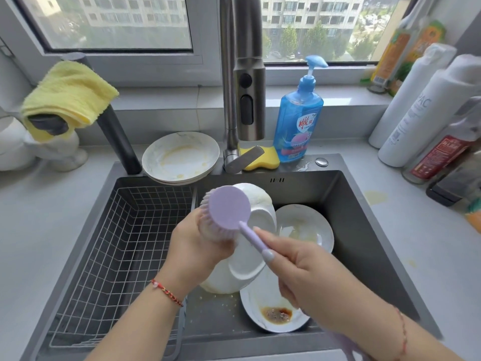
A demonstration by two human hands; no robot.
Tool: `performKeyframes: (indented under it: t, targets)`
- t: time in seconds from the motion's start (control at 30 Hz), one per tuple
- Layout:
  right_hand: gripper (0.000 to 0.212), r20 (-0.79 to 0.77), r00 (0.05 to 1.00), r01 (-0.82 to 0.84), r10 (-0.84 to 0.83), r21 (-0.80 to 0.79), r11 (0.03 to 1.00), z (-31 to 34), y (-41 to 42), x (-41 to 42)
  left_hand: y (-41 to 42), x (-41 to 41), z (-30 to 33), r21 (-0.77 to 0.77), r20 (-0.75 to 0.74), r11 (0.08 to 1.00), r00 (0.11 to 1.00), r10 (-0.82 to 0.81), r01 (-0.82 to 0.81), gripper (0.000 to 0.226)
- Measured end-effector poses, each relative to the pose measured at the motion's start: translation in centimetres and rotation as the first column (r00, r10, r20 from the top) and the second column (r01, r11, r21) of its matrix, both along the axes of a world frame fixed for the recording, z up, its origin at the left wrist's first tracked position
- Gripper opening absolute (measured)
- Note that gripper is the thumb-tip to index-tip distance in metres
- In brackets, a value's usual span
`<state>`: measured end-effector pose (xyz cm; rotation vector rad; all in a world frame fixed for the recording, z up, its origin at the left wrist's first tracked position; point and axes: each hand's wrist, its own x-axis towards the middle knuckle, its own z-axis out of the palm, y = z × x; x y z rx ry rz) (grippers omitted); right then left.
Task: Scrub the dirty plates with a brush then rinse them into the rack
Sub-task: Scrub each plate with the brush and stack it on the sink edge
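Grey counter [406, 230] around dark sink [364, 204]. Left hand [197, 243], fingers curled round tilted white plate [247, 261] over sink. Right hand [307, 280], fingers pinching purple brush [230, 207] handle, head against plate. Two dirty plates [304, 227] in basin, stacked plates [181, 157] behind empty rack [117, 243].

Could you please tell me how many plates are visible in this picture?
5, perhaps more: stacked pair behind the sink, one held plate in the left hand, two in the basin. The stack may hide others.
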<state>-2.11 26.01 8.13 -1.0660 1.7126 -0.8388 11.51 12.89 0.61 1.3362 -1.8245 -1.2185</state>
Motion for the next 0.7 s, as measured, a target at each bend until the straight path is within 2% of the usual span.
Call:
performKeyframes:
  t: [0.13, 0.2, 0.27, 0.33, 0.47, 0.53, 0.63, 0.7]
  targets:
    - [0.028, -0.049, 0.97, 0.237, -0.236, 0.013, 0.971, -0.1, -1.5, -3.1, 0.0, 0.8, 0.0, -0.02, 0.028, 0.999, 0.998, -0.05, 0.05, 0.04]
    - [0.027, -0.065, 0.96, 0.274, -0.272, 0.032, 0.961, -0.1, -1.8, -3.9, -0.1, 0.9, 0.0, -0.032, 0.025, 0.997, 0.998, -0.064, 0.065, 0.041]
    - [0.031, -0.074, 0.974, 0.214, -0.212, 0.019, 0.977, -0.1, -1.5, -3.4, -0.2, 0.8, 0.0, -0.041, 0.029, 0.997, 0.997, -0.068, 0.069, 0.04]
    - [0.036, -0.01, 0.991, 0.13, -0.13, 0.03, 0.991, 0.2, -0.8, -1.8, -0.3, 0.5, -0.1, -0.028, 0.009, 0.998, 0.999, -0.05, 0.05, 0.038]
    - [0.039, -0.021, 0.999, -0.039, 0.04, 0.035, 0.999, 0.7, 0.0, 0.3, -0.1, -0.2, -0.3, -0.026, -0.06, 0.999, 0.998, -0.032, 0.03, 0.053]
    - [0.037, -0.007, 0.999, 0.033, -0.033, 0.01, 0.999, 0.6, -0.4, -0.9, -0.1, 0.2, -0.4, -0.002, -0.061, 0.999, 0.997, -0.041, 0.041, 0.044]
    - [0.023, 0.067, 0.952, 0.296, -0.298, 0.043, 0.954, -0.9, -1.5, -3.4, -0.3, 0.9, -0.6, -0.013, -0.072, 0.999, 0.996, -0.052, 0.051, 0.042]
    - [0.034, 0.098, 0.874, 0.457, -0.476, 0.167, 0.874, -3.7, -2.0, -4.6, -0.2, 1.2, -0.6, 0.013, -0.132, 1.0, 0.991, -0.02, 0.022, 0.049]
